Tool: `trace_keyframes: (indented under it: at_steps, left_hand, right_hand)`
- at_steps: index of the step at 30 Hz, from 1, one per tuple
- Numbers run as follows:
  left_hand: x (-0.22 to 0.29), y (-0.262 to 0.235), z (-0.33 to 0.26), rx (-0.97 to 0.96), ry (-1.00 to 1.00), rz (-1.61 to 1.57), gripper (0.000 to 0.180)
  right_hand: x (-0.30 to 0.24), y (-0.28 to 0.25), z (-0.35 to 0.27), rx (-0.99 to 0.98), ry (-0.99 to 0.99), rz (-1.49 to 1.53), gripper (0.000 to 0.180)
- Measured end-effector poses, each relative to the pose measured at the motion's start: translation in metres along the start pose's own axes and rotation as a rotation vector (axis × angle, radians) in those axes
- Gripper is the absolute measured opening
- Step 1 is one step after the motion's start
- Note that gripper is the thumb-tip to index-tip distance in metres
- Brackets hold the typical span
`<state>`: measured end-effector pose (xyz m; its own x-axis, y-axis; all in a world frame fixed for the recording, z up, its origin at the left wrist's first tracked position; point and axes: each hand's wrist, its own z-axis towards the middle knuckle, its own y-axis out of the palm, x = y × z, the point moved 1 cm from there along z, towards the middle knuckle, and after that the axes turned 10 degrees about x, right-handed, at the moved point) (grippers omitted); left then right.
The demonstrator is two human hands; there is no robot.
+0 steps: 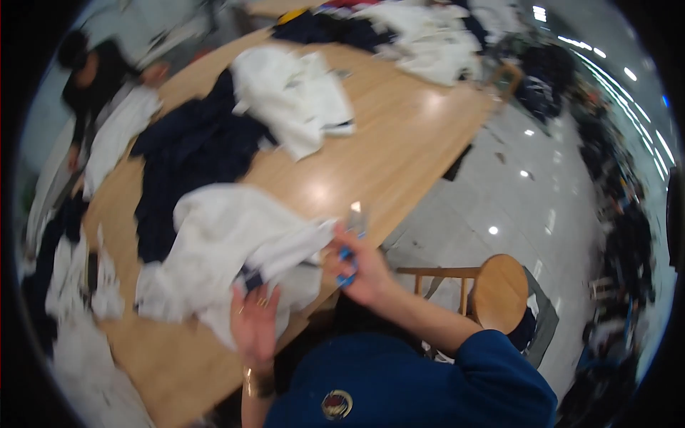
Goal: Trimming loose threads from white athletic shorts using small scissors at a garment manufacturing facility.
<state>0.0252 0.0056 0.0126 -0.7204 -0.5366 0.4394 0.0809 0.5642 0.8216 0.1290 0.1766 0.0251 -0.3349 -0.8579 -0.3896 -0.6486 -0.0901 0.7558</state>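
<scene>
Head view shows a large crumpled white cloth garment [214, 221] spread near the corner of a pale wood-grained worktop [417, 132], and everything else can be placed around it. At the garment's right side, the person's right hand [364, 267] has its grip closed around a small blue-handled metal tool [347, 266], probably scissors or snips, with a pale tip pointing away from the body. A folded white strip of the garment runs up to those fingers; blur hides whether they pinch it too. At the garment's near edge, the left hand [255, 324] has a loosely open grip, palm showing, fingertips by a small dark navy fabric patch [250, 277].

Beyond the garment lies a heap of dark navy cloth [200, 143], and past that a second rumpled white garment [285, 93]. A round-topped wooden stool [501, 292] stands off to its right, on the floor side.

Judging from this, the step in hand seems to be presenting the strip for checking or trimming. The next move likely calls for holding the strip taut and bringing the tip precisely to its edge, clear of the left fingers.
</scene>
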Motion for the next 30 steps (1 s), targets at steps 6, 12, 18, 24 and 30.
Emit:
trace_keyframes:
  at_steps: [6,12,18,24,30]
  left_hand:
    - [-0.009,0.011,0.004,-0.035,-0.063,0.046,0.035]
    - [-0.003,0.012,-0.003,-0.025,-0.056,0.066,0.040]
    - [-0.005,0.011,-0.005,-0.024,0.040,0.273,0.036]
    - [-0.009,0.014,-0.010,0.116,0.277,0.626,0.026]
    - [-0.006,0.021,-0.015,0.059,0.266,0.664,0.019]
  right_hand:
    - [-0.011,-0.009,0.003,-0.074,0.000,-0.034,0.020]
    - [-0.007,-0.005,0.001,-0.053,0.029,-0.059,0.018]
    - [-0.021,-0.018,0.015,0.149,-0.325,-0.856,0.017]
    - [-0.011,0.018,-0.022,-0.016,-0.877,-1.412,0.017]
    - [0.000,0.049,-0.042,-0.372,-0.936,-1.627,0.027]
